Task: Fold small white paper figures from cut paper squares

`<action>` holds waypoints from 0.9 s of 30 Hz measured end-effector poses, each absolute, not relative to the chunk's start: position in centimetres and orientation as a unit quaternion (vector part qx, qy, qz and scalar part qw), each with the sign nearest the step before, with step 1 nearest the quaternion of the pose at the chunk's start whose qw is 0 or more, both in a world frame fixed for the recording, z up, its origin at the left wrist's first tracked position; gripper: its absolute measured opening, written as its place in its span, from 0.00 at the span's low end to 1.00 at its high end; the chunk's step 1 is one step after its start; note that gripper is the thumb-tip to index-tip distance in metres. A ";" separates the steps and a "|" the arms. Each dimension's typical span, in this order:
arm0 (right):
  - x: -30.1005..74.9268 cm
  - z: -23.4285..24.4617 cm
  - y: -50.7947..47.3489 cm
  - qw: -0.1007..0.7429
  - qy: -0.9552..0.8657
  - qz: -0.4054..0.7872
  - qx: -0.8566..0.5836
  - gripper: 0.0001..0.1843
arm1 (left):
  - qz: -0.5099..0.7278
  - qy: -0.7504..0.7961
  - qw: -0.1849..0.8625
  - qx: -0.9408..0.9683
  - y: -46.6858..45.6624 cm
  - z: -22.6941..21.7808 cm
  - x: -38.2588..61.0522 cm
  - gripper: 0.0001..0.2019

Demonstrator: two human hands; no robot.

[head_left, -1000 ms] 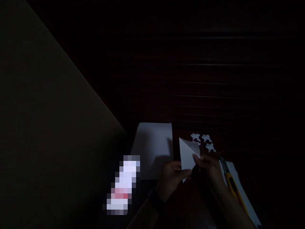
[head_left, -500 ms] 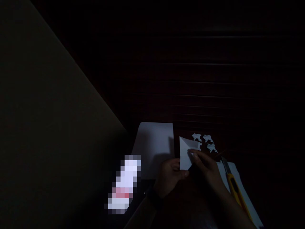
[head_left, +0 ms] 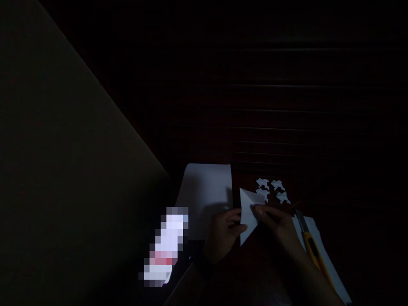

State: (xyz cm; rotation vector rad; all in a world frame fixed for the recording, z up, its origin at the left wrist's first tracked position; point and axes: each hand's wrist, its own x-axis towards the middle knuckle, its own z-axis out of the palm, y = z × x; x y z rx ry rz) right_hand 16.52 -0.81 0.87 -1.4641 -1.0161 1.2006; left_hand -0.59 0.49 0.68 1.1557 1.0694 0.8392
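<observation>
Both hands close on one small folded paper (head_left: 247, 208), a white triangular piece held just above the dark surface. The left hand (head_left: 225, 233) pinches its lower left edge between thumb and fingers. The right hand (head_left: 278, 223) grips the opposite side, with fingertips laid across the face of the triangle near its middle. Held from two sides like this, the piece seems to be kept flat and steady, with its point turned away from the person.

Just beyond the right hand lie a few small paper cut-outs (head_left: 271, 189), loosely clustered and close to the far tip of the triangle, as if set aside together. To the left of the folded paper, a larger white sheet (head_left: 205, 193) lies flat, and the left hand casts a shadow over its near corner.

On the right, a yellow utility knife (head_left: 311, 248) rests on a strip of paper (head_left: 331, 272) alongside the right forearm. It lies close enough for that hand to reach, and its blade end points away.

Everything sits on a dark slatted surface (head_left: 302, 127). The light is too dim to show more, and a large dull slab (head_left: 57, 170) fills the left side
</observation>
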 end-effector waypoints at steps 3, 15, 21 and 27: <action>16.4 0.5 -0.8 0.457 -0.410 0.521 -0.592 0.19 | 0.372 0.489 0.590 0.524 0.4 0.5 -0.5 0.16; 16.3 0.8 -0.9 0.447 -0.399 0.537 -0.594 0.17 | 0.379 0.483 0.558 0.558 0.3 2.7 0.1 0.13; 16.9 -0.1 -1.0 0.441 -0.427 0.546 -0.570 0.10 | 0.375 0.516 0.537 0.551 0.8 1.4 -0.7 0.18; 17.5 -0.8 -0.7 0.488 -0.393 0.617 -0.477 0.16 | 0.354 0.443 0.700 0.434 1.2 1.3 -1.4 0.16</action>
